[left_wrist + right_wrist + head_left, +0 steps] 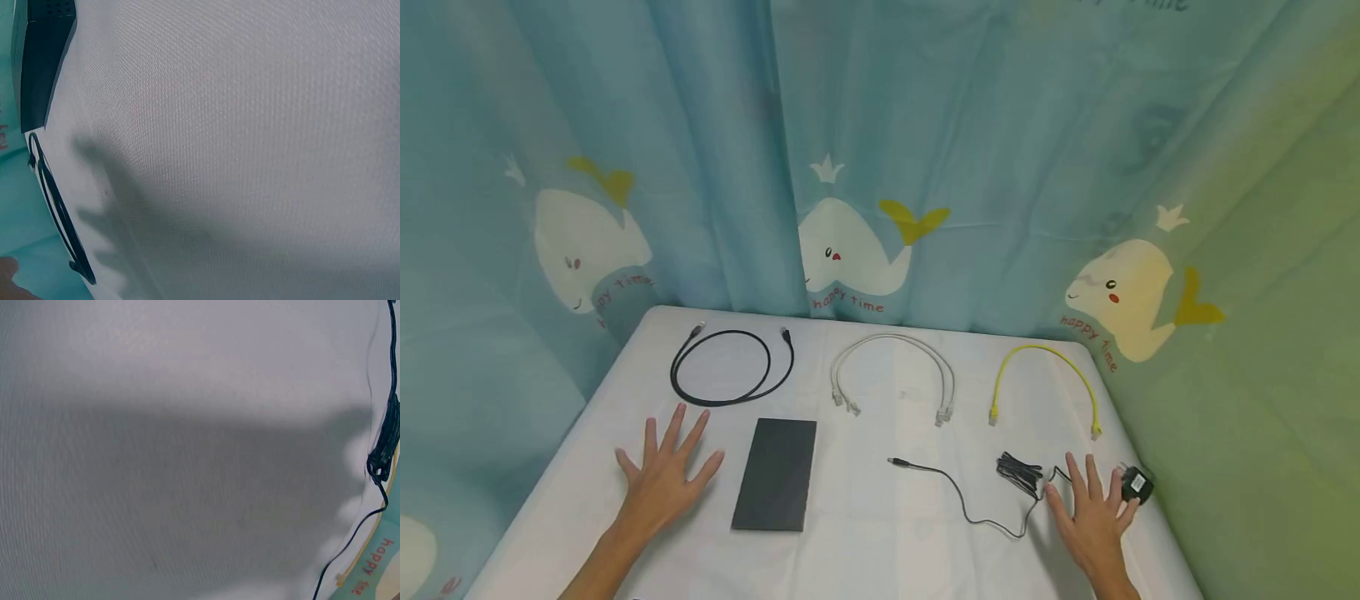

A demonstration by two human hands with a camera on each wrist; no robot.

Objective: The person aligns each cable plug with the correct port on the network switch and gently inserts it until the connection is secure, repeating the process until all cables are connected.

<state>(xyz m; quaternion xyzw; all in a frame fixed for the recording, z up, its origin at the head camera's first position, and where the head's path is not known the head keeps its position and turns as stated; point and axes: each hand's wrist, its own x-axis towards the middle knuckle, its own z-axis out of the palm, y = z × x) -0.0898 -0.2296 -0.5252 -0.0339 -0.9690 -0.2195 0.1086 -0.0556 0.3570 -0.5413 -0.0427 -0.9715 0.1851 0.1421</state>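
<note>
With fingers spread, my left hand is over the white table, left of a flat black box and nearer me than a coiled black network cable. It holds nothing. In the left wrist view, the black box shows small holes, and a fingertip enters at the lower left corner. My right hand, also spread and holding nothing, is beside a black power adapter; whether it touches the adapter I cannot tell. The adapter's cord has a tied bundle, also a bundle in the right wrist view.
Grey network cables lie in an arc at the middle back of the table, and a yellow network cable arcs at the back right. The cord's barrel plug points left. A whale-print curtain hangs around the table.
</note>
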